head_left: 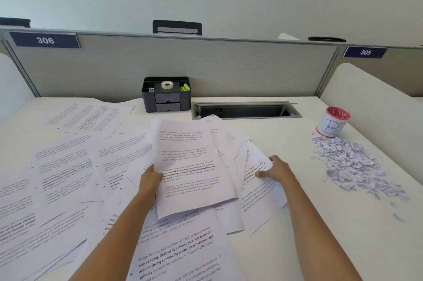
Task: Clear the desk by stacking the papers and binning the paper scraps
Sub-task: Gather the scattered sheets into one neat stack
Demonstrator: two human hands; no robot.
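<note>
Left hand [150, 180] pinches the left edge of a printed sheet [190, 166] mid-desk, thumb on top, while the right hand [278, 169] curls round a neighbouring page [256, 191]; light, floppy, slippery stuff, likely best gathered by opposite edges, with paper scraps [350, 166] heaped far right.

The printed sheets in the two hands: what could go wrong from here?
1. The left hand pinches the top sheet by one edge, and the right hand grips fanned sheets that lie uneven; some may slip out or crease.
2. The pile of paper scraps lies close to that hand; a sweep might scatter it.
3. A sheet corner reaches the open cable slot and could slide in.
</note>
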